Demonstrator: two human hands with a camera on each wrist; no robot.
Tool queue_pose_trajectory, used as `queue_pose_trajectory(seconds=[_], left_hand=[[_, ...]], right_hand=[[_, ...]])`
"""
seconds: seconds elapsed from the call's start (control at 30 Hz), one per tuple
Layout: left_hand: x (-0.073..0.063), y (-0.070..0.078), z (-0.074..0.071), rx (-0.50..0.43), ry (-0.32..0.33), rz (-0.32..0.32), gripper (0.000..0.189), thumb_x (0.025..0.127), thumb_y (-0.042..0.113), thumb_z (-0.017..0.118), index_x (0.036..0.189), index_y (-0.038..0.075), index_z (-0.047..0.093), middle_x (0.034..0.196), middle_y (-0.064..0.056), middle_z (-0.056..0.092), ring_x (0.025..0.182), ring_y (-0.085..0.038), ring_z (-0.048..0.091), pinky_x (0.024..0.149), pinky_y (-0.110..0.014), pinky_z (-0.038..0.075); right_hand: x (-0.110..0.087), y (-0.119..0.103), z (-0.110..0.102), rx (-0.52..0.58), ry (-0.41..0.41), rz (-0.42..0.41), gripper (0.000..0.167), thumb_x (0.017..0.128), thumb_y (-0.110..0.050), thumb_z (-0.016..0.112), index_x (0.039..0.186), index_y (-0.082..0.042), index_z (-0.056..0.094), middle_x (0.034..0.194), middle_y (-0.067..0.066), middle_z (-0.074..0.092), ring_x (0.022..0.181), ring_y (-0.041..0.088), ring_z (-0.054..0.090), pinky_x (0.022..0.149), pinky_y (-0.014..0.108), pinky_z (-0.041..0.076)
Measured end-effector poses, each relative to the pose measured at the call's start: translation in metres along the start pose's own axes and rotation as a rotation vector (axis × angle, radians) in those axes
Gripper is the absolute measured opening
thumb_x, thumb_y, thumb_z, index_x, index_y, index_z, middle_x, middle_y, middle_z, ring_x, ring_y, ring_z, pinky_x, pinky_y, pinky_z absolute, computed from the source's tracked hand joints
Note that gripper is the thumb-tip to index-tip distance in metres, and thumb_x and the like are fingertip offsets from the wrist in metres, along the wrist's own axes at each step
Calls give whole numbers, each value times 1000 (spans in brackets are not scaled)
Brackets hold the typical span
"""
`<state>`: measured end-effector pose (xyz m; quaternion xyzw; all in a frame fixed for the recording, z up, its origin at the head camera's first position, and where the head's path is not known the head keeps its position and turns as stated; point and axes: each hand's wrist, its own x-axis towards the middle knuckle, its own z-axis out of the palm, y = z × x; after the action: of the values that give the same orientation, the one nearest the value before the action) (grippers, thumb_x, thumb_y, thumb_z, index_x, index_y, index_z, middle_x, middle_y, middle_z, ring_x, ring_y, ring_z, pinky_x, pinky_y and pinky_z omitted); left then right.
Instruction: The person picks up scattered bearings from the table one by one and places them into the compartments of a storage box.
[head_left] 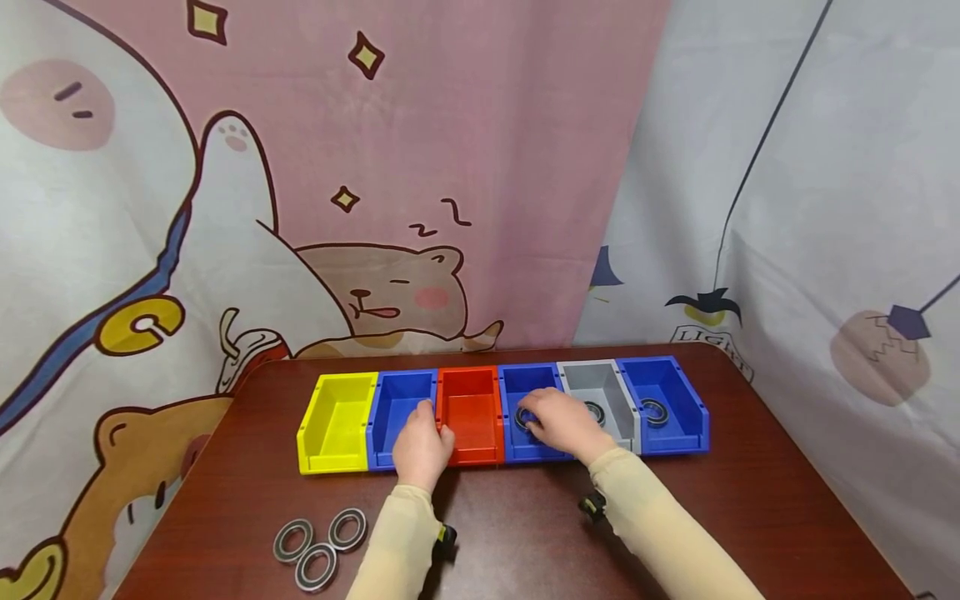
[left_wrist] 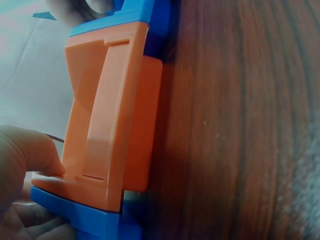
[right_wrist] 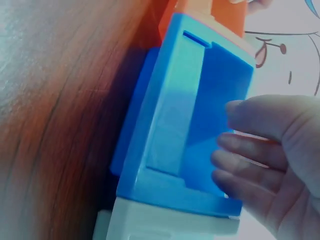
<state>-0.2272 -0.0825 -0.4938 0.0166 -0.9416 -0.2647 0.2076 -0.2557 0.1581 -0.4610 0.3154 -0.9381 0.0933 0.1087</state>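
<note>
My left hand (head_left: 422, 446) is at the shared edge of a blue bin (head_left: 382, 408) and the red bin (head_left: 470, 412). Its thumb (left_wrist: 40, 150) lies on the red side and its fingers reach over the blue side, gripping the walls between. Inside another blue bin (head_left: 525, 379), right of the red one, a bearing (head_left: 518, 417) shows partly beneath my right hand (head_left: 562, 421). The right wrist view has the right fingers (right_wrist: 240, 162) loosely bent over that bin, with nothing visible between them and the thumb.
One bearing (head_left: 601, 414) lies in the grey bin (head_left: 596, 379), another (head_left: 656, 424) in the far-right blue bin (head_left: 686, 425). A yellow bin (head_left: 337, 417) ends the row at left. Three bearings (head_left: 321, 587) lie on the brown table (head_left: 517, 533) at front left. A printed curtain (head_left: 525, 167) hangs behind.
</note>
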Motion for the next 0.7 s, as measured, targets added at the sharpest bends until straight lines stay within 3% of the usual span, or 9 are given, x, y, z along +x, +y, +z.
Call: queue_pose_trajectory(seconds=[0.23, 0.5, 0.7], left_hand=[[0, 0, 0, -1, 3, 2, 40, 78, 11, 70, 113, -5, 60, 93, -21, 66, 73, -38, 65, 63, -52, 54], [0, 0, 0, -3, -13, -15, 41, 79, 12, 70, 115, -4, 60, 96, -21, 67, 74, -38, 66, 64, -52, 55], [0, -1, 1, -4, -7, -15, 41, 79, 12, 69, 115, -4, 59, 93, -20, 66, 74, -38, 65, 64, -52, 55]], right_hand=[[-12, 0, -14, 79, 44, 65, 33, 88, -18, 74, 120, -10, 71, 116, 7, 70, 109, 26, 65, 92, 45, 52], [-29, 7, -26, 92, 143, 88, 34, 86, -16, 76, 119, -9, 71, 115, 8, 70, 108, 28, 65, 90, 47, 53], [-47, 24, -32, 111, 232, 138, 34, 86, -14, 76, 119, -8, 71, 111, 7, 71, 100, 26, 67, 81, 46, 55]])
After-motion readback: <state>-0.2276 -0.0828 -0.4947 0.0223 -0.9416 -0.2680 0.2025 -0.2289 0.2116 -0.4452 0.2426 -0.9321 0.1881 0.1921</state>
